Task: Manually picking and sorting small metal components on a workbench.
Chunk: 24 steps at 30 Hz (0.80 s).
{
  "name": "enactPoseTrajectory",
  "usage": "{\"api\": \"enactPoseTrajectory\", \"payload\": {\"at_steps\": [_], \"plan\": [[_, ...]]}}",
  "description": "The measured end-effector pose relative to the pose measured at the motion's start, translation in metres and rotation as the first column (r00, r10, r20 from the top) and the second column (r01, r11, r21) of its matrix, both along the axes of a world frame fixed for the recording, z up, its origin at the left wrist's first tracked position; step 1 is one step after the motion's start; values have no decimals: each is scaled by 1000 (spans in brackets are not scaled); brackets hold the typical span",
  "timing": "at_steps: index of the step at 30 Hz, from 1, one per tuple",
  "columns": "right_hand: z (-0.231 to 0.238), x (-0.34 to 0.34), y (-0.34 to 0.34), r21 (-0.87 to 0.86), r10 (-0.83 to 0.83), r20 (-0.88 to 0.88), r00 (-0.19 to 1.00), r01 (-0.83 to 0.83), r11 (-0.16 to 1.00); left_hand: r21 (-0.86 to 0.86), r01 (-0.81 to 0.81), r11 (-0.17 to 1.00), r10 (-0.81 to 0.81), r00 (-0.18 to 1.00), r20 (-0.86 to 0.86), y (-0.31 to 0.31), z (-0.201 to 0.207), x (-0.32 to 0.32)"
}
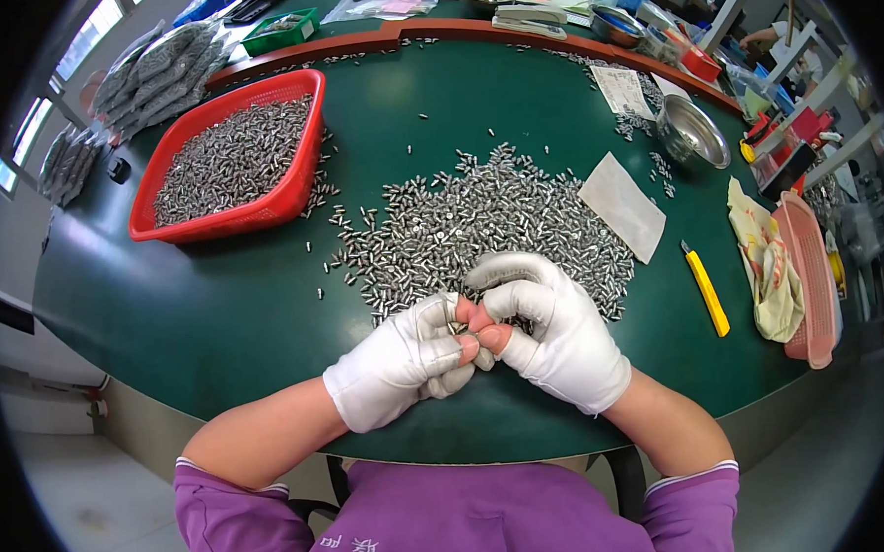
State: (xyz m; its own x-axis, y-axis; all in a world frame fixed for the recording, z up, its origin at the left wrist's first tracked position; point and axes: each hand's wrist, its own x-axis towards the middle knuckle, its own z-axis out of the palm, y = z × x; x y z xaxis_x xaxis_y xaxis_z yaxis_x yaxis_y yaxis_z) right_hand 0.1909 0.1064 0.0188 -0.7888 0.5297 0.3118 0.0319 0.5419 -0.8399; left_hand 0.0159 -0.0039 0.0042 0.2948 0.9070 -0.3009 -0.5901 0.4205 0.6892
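My left hand [406,358] and my right hand [553,332] meet above the near edge of a heap of small shiny metal pins [430,227]. Both wear white gloves with some fingertips bare. Thumbs and forefingers are pinched together at one spot, tip against tip. Whatever sits between them is hidden or too small to name. The heap spreads over the green table [257,324] just beyond my hands. To its left stands a red plastic basket [310,134] filled with the same kind of pins.
A yellow utility knife [706,289] and a white paper sheet [624,207] lie right of the heap. Farther right are a steel bowl [692,132], a crumpled cloth bag [765,262] and a pink basket [807,280]. Stacked grey bags [162,76] stand far left. A brown rim [471,28] edges the back.
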Motion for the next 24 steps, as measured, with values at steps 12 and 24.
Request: {"api": "enactPoseTrajectory", "payload": {"at_steps": [12, 24], "plan": [[-3, 8, 15, 482, -181, 15, 983, 151, 863, 35, -56, 998, 58, 996, -66, -1, -1, -1], [-3, -4, 9, 659, -41, 165, 985, -79, 748, 100, -131, 986, 132, 991, -1, -1, -4, -7]]}}
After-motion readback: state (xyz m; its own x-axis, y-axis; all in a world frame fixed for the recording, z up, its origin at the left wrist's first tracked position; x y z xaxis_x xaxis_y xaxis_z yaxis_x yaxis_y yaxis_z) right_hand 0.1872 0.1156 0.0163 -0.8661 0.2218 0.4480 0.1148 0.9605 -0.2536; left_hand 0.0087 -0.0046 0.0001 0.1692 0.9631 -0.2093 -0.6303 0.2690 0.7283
